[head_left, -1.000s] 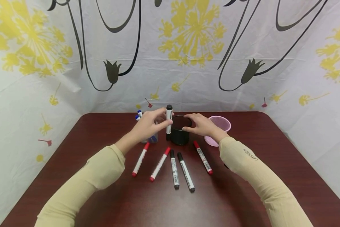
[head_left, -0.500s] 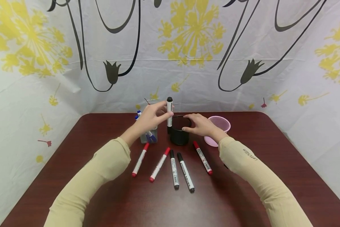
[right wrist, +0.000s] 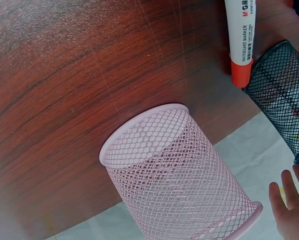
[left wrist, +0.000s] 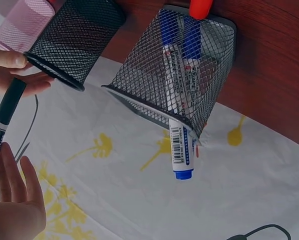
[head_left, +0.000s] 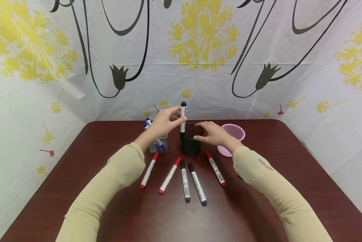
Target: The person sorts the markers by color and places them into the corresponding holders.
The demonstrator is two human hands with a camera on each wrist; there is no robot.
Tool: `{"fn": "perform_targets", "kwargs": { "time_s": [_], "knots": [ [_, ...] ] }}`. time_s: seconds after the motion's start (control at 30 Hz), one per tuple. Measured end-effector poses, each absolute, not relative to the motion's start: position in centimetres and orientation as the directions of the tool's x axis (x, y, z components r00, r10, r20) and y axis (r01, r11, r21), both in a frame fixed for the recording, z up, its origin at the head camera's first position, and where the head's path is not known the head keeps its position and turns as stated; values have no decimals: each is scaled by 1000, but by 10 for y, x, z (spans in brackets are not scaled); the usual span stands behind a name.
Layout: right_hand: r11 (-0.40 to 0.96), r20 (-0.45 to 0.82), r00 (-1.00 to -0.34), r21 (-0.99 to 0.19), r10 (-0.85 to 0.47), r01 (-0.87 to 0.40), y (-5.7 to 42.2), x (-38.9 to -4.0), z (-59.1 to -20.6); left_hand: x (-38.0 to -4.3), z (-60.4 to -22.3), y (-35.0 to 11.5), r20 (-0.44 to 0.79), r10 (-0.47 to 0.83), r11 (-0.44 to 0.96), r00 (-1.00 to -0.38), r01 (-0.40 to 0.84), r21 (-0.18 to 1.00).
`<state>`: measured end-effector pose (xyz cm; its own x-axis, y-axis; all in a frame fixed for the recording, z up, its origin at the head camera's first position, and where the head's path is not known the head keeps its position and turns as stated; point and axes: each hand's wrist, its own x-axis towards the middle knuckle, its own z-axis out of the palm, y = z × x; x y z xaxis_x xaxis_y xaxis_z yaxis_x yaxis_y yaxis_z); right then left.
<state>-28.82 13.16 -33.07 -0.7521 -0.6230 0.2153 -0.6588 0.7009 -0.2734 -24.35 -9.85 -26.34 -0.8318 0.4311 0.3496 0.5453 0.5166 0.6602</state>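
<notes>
My left hand (head_left: 165,121) pinches a black-and-white whiteboard marker (head_left: 183,116) upright between thumb and fingers. The marker's lower black end overlaps the left rim of a black mesh pen holder (head_left: 190,147); in the left wrist view, this black cap (left wrist: 11,101) points toward the holder's mouth. My right hand (head_left: 213,133) holds that holder by its rim, with thumb and fingers spread around the right side. Seen from the left wrist, the right thumb lies right at the rim of the black holder (left wrist: 79,42).
Left of the black holder stands a square grey mesh holder (left wrist: 139,70) with blue markers (left wrist: 181,150). A pink mesh holder (right wrist: 179,185) is by the right forearm. Red markers (head_left: 170,176) and black markers (head_left: 185,181) lie in front on the dark wooden table (head_left: 138,215).
My left hand has lifted the marker, then shifted right with it, toward the black pen holder. The right hand and the holders stay in place.
</notes>
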Motion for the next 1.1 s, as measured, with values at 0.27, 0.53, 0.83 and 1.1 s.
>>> {"fn": "perform_targets", "kwargs": {
  "time_s": [0.27,0.53,0.83,1.1],
  "knots": [
    [698,221,-748,-271,-626,-663,132,-290,-333,-252,-266,-91,308,411,562,-858,505,655],
    [703,202,-751,-266,-628,-660,131,-290,-331,-260,-262,-83,301,415,577,-858,504,642],
    [711,188,-756,-260,-627,-654,130,-290,-328,-265,-265,-81,293,403,586,-867,491,645],
    [720,181,-763,-253,-621,-646,129,-290,-327,-273,-273,-79,282,384,609,-879,470,638]
  ]
}}
